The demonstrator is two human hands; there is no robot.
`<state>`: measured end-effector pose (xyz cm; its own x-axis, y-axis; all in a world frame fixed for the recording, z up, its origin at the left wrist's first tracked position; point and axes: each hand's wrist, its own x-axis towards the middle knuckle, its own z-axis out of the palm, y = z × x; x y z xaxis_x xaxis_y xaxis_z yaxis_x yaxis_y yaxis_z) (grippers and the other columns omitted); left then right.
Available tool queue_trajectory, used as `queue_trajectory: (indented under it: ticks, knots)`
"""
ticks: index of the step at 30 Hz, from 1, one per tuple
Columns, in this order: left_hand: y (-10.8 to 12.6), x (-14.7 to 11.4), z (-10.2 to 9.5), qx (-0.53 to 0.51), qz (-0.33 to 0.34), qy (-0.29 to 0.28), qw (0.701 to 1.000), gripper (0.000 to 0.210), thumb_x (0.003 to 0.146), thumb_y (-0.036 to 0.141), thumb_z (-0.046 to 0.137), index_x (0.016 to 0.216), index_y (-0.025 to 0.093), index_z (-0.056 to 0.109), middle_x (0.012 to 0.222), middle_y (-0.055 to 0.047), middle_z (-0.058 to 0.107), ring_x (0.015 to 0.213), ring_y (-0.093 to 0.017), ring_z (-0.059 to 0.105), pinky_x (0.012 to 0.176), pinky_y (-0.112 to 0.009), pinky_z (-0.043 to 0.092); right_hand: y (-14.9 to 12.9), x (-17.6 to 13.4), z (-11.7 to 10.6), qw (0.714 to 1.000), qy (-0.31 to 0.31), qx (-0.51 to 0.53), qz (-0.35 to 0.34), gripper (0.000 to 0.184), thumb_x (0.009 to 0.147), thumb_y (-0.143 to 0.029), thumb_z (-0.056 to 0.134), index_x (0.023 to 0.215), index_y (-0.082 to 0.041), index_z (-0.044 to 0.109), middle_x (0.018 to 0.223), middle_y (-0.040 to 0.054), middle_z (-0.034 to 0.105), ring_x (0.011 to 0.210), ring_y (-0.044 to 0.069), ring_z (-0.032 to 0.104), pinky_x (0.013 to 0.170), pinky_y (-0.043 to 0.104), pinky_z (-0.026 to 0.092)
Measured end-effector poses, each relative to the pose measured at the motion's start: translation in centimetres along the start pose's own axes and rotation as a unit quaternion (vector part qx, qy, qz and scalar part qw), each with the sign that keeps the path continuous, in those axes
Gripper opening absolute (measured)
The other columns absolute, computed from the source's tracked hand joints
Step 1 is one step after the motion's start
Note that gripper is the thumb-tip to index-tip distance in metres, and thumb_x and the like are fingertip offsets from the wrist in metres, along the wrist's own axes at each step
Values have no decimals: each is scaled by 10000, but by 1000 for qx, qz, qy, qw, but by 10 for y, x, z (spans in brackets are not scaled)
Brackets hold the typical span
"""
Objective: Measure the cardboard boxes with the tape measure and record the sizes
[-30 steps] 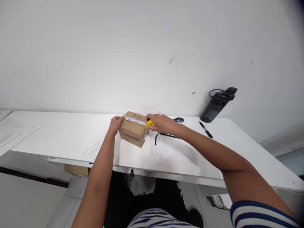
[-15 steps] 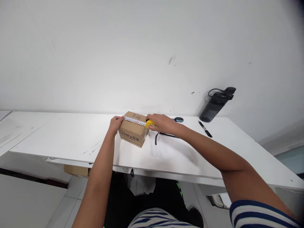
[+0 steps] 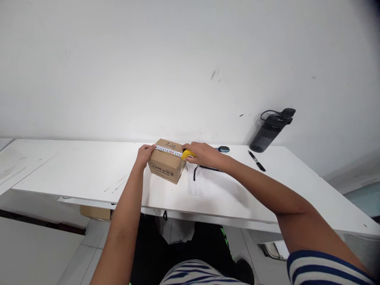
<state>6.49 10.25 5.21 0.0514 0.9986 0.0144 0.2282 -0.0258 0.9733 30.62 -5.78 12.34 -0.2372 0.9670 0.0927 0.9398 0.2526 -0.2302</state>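
A brown cardboard box [image 3: 162,166] with dark printing on its front and handwriting on top stands on the white table. The white blade of a tape measure [image 3: 168,151] lies across the box's top face. At the box's left edge, my left hand [image 3: 145,154] is closed, its fingertips pinching the blade's end against the corner. My right hand [image 3: 199,152] is wrapped round the yellow tape measure case [image 3: 187,154] at the box's right edge. A black strap [image 3: 195,172] hangs below that hand, its upper end hidden.
A dark water bottle [image 3: 267,130] stands against the wall at the right, with a black marker [image 3: 257,161] lying before it. Behind my right hand lies a small dark-blue object [image 3: 223,149]. A white sheet of paper [image 3: 204,186] is on the table [image 3: 80,166].
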Motion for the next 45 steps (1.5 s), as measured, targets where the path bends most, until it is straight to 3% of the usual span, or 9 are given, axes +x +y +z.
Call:
queue_trajectory:
  ticks: [9,29,37,40,45]
  knots:
    - [-1,1,0,1,-1,0,1000,361,719,457,776,693,196,529,670,7,576,607,-129,487,615,-267,403,-1,-1,-2,1000,9,29,-6,336,915,-315,562,1239,-242,504,1099,75,684,874,214,620,683,284,406]
    - [-5,4,0,-4,-1,-6,1000,349,745,462,757,726,187,543,699,0,587,609,-120,493,611,-257,413,4,0,5,999,24,21,-6,352,919,-324,571,1257,-245,514,1100,77,674,892,220,623,693,289,405]
    - [-4,0,2,-16,5,5,1000,376,705,478,787,860,174,631,837,-46,673,697,-163,596,685,-306,474,4,0,7,999,32,10,-4,354,929,-345,565,1264,-240,518,1085,78,675,863,210,625,669,277,396]
    - [-2,-2,2,-17,30,-3,999,366,740,454,751,973,175,705,938,-73,719,811,-203,648,774,-340,500,4,-1,8,999,38,4,1,381,927,-341,568,1290,-244,508,1121,76,677,858,213,638,664,279,409]
    - [20,-23,-3,50,154,25,987,270,805,417,677,925,190,763,1048,-79,749,1044,-255,649,967,-388,468,3,-10,20,995,98,-20,-6,493,944,-335,565,1406,-243,422,1190,88,676,918,242,677,665,304,479]
